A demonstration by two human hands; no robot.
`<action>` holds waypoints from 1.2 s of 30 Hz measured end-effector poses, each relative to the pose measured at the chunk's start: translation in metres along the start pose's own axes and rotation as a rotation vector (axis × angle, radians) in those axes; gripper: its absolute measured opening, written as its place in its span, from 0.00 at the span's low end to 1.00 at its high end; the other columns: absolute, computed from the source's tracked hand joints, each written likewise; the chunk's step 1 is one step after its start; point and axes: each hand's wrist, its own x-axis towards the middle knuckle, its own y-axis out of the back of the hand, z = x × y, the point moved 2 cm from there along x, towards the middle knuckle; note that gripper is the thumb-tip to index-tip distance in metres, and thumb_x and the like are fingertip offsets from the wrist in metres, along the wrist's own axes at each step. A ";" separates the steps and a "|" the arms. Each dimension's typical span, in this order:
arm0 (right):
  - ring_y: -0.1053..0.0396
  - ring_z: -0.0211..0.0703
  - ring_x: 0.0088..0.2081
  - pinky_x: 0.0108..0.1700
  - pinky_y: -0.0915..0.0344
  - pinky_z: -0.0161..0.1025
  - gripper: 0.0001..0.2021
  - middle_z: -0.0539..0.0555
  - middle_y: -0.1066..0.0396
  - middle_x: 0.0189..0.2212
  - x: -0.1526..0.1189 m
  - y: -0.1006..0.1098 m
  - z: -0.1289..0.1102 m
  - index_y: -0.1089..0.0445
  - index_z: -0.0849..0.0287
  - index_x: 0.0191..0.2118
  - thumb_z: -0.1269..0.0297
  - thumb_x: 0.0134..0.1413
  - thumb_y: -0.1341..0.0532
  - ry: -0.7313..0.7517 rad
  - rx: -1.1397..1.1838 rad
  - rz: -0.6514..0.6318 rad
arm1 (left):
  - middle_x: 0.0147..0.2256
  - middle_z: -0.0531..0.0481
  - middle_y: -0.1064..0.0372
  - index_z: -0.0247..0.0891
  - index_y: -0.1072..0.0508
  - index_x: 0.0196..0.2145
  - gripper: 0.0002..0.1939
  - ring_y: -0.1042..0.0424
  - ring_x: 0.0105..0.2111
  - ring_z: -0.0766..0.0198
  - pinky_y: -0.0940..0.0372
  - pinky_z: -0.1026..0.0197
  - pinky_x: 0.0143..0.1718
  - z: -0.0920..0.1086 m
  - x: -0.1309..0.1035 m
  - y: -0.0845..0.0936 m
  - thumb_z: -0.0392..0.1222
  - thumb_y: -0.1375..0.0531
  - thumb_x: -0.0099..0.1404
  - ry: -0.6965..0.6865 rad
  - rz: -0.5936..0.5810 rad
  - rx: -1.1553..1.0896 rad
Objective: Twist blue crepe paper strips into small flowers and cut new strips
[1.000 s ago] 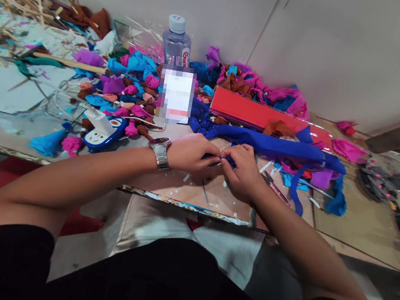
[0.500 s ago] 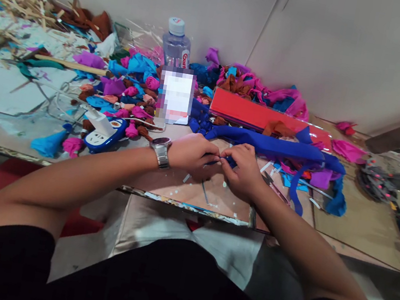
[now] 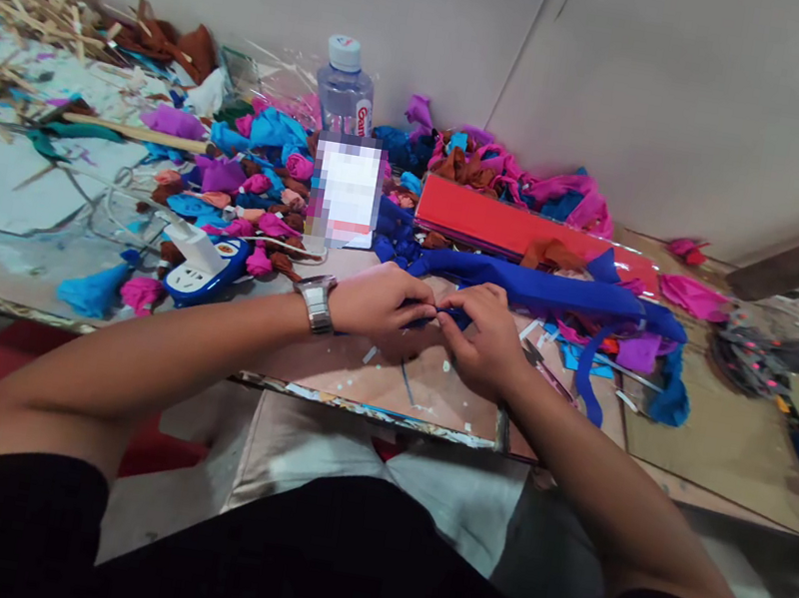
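My left hand [image 3: 382,302] and my right hand [image 3: 483,335] meet fingertip to fingertip above the front of the table. Both are pinched on a small piece of dark blue fabric [image 3: 455,318], mostly hidden by the fingers. Just behind them lies a long blue fabric strip [image 3: 523,284], its loose tail curling down right of my right hand. Several knotted blue pieces [image 3: 399,246] sit behind my left hand. A pair of tweezers or a similar slim tool [image 3: 549,371] lies beside my right wrist, partly covered.
A blue-and-white power strip [image 3: 203,280] with a plugged-in charger stands left of my watch. Behind are a phone with a blurred screen [image 3: 348,190], a bottle [image 3: 344,98], a red flat packet [image 3: 503,222] and many coloured fabric rosettes [image 3: 218,174]. Green-handled pliers [image 3: 49,144] lie far left.
My hands stay pinched together in nearly the same place, with only slight finger movement. The whole view has shifted a little.
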 end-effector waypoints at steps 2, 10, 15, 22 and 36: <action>0.26 0.50 0.45 0.57 0.42 0.53 0.05 0.54 0.20 0.42 0.000 0.000 0.000 0.29 0.53 0.45 0.61 0.71 0.40 0.007 -0.004 0.009 | 0.26 0.52 0.25 0.37 0.19 0.34 0.20 0.33 0.25 0.68 0.47 0.62 0.29 0.000 0.001 0.002 0.50 0.46 0.76 0.015 -0.020 -0.102; 0.28 0.50 0.44 0.56 0.43 0.54 0.04 0.55 0.21 0.41 -0.001 0.000 -0.002 0.29 0.55 0.44 0.63 0.70 0.41 0.004 -0.044 -0.021 | 0.26 0.51 0.25 0.38 0.21 0.36 0.18 0.33 0.24 0.66 0.50 0.60 0.28 0.001 0.000 -0.004 0.48 0.46 0.77 -0.026 0.007 0.117; 0.28 0.51 0.44 0.55 0.43 0.54 0.04 0.55 0.22 0.39 -0.001 0.000 -0.001 0.28 0.55 0.43 0.64 0.69 0.41 0.027 -0.059 -0.030 | 0.33 0.48 0.21 0.39 0.21 0.38 0.17 0.27 0.30 0.62 0.50 0.59 0.29 0.002 0.001 -0.008 0.48 0.46 0.78 -0.050 -0.027 0.290; 0.26 0.50 0.44 0.55 0.41 0.54 0.04 0.53 0.20 0.39 -0.001 -0.001 0.002 0.26 0.53 0.43 0.61 0.68 0.37 -0.001 -0.039 0.038 | 0.31 0.48 0.21 0.39 0.20 0.37 0.17 0.26 0.30 0.61 0.49 0.58 0.30 -0.002 0.000 -0.006 0.48 0.46 0.77 -0.054 0.000 0.260; 0.25 0.51 0.45 0.56 0.40 0.54 0.04 0.53 0.20 0.40 -0.002 -0.001 0.002 0.27 0.53 0.44 0.61 0.69 0.37 -0.038 -0.016 0.037 | 0.30 0.51 0.23 0.39 0.19 0.41 0.17 0.31 0.27 0.66 0.44 0.61 0.31 -0.004 -0.001 -0.002 0.50 0.44 0.74 0.000 0.002 -0.038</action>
